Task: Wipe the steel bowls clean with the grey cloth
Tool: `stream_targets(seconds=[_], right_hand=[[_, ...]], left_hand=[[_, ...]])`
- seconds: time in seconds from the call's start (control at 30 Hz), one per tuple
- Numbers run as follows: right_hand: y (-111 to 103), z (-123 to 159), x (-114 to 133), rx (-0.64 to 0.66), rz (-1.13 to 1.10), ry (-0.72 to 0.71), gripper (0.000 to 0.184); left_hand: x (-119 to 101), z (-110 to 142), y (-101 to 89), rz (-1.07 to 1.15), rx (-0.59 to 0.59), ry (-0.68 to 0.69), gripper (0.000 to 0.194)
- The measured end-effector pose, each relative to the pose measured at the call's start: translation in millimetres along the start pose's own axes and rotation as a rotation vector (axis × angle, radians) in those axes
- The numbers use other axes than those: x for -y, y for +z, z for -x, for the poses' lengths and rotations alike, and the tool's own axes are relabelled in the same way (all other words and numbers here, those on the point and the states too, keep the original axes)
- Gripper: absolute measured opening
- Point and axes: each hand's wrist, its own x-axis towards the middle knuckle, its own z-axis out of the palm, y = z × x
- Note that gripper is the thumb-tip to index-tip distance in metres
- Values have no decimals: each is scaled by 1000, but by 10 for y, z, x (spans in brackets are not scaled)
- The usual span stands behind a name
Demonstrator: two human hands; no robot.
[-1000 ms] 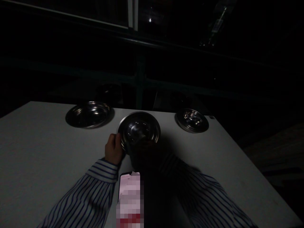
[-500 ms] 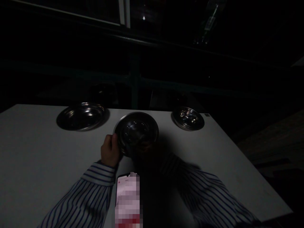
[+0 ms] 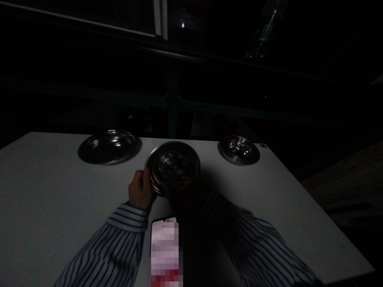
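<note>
The scene is very dark. My left hand (image 3: pixel 141 190) is curled round the left rim of a steel plate (image 3: pixel 172 164), which tilts up off the white table (image 3: pixel 44 207) in front of me. My right hand is lost in deep shadow under the plate's near edge; only its striped sleeve (image 3: pixel 254 243) shows. Whether it touches the plate I cannot tell.
A wider steel plate (image 3: pixel 109 146) lies at the back left of the table. A small steel bowl or stack (image 3: pixel 239 149) sits at the back right. A lit phone screen (image 3: pixel 165 249) lies between my forearms. The table's right edge drops into darkness.
The view shifted slightly left, then back right. My left hand stays on the plate's rim and the plate's tilt looks about the same.
</note>
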Motion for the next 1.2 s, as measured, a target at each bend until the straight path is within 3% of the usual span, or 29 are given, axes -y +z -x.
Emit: stream_targets(seconds=[0.1, 0.3, 0.4, 0.57, 0.77, 0.9, 1.07, 1.2], right_hand=[[0, 105, -92, 18, -14, -27, 25], [267, -70, 20, -5, -15, 7, 33], [171, 32, -23, 30, -21, -30, 24], [-75, 182, -40, 94, -15, -6, 26], [204, -92, 156, 67, -31, 42, 30], [194, 31, 32, 67, -12, 22, 28], [33, 172, -23, 72, 21, 12, 34], [214, -20, 128, -1, -17, 55, 38]], left_hand=[[-17, 2, 45, 46, 35, 25, 28], [27, 4, 56, 43, 22, 37, 26], [53, -9, 16, 27, 3, 23, 27], [9, -6, 38, 33, 37, 31, 26], [25, 28, 58, 36, -38, 22, 17], [70, -19, 26, 6, -74, 5, 17], [43, -9, 54, 40, -7, 19, 20], [54, 59, 95, 169, 57, 93, 30]])
